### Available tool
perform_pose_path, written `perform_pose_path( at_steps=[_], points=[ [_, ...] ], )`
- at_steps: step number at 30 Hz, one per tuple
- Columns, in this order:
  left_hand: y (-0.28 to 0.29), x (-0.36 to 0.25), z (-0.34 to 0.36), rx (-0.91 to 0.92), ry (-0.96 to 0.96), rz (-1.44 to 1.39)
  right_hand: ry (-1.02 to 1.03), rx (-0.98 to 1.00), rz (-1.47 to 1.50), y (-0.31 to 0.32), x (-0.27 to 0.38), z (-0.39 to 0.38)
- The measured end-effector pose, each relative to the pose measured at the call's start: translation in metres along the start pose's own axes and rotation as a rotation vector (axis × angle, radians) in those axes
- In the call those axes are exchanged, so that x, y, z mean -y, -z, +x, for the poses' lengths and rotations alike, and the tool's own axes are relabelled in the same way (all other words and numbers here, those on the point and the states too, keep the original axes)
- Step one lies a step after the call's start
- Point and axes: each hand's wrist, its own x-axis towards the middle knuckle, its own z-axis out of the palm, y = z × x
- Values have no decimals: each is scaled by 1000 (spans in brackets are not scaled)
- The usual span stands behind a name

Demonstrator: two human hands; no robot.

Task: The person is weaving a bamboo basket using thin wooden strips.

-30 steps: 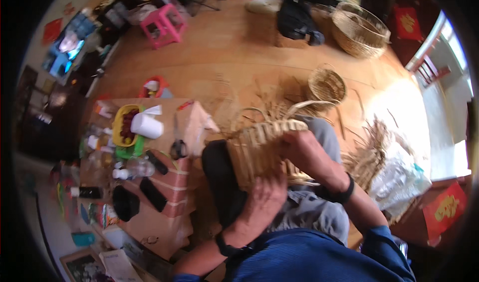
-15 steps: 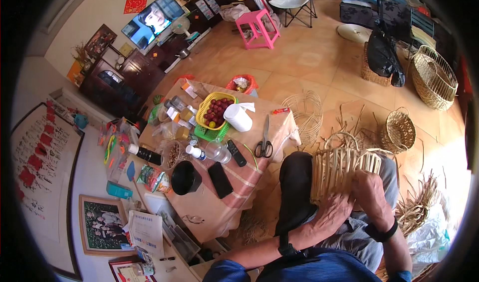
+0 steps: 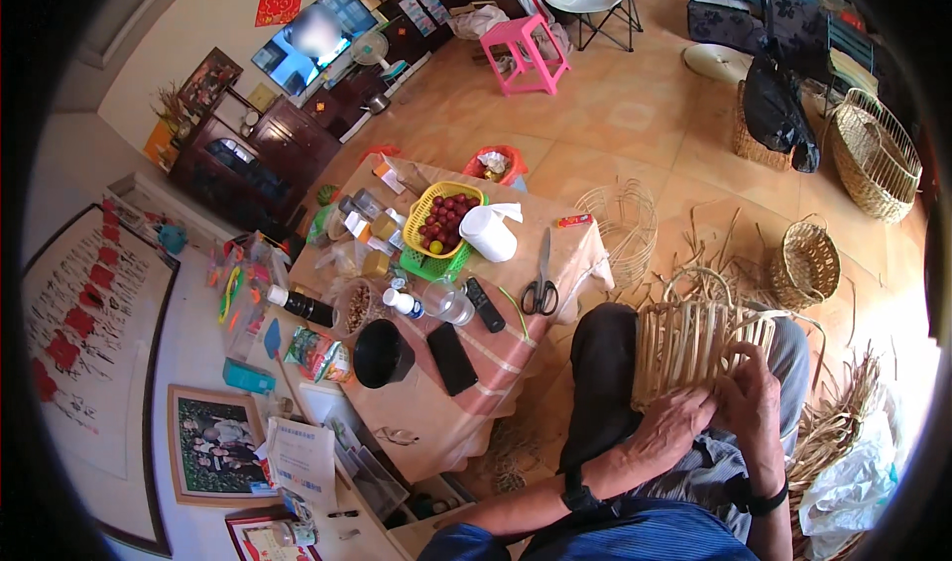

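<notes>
A small half-woven basket (image 3: 684, 348) of pale, flat plant strips lies tilted across my lap, its arched handle (image 3: 699, 281) pointing away from me. My left hand (image 3: 676, 424) is closed at its near lower edge, with the fingertips reaching toward the right hand. Close beside it, my right hand (image 3: 751, 394) has curled fingers gripping the basket's near right corner. Any thin strip pinched between the fingers is hidden. One loose strip (image 3: 815, 335) arcs out from the basket's right side.
Left of my knees stands a cloth-covered table (image 3: 516, 363) with scissors (image 3: 541, 288), a phone (image 3: 452, 359), a black bowl (image 3: 383, 354) and a yellow fruit basket (image 3: 422, 214). Loose dry strips (image 3: 843, 402) pile up at my right. A finished-looking small basket (image 3: 805, 265) sits on the floor.
The view has shifted slightly, moving the scene right in the picture. My right hand has turned and drawn a little lower on the basket's corner; a loose strip now arcs out at the right.
</notes>
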Motion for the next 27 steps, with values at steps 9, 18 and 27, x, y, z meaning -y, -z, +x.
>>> perform_pose_path(
  at_steps=[9,18,27],
  points=[
    [-2,-1,1,116,51,47,-425,-26,876,29,-46,-24],
    [12,5,0,41,115,154,-232,59,852,18,-3,11],
    [7,15,-9,36,-12,88,-425,198,570,21,-19,-47]
  ],
)
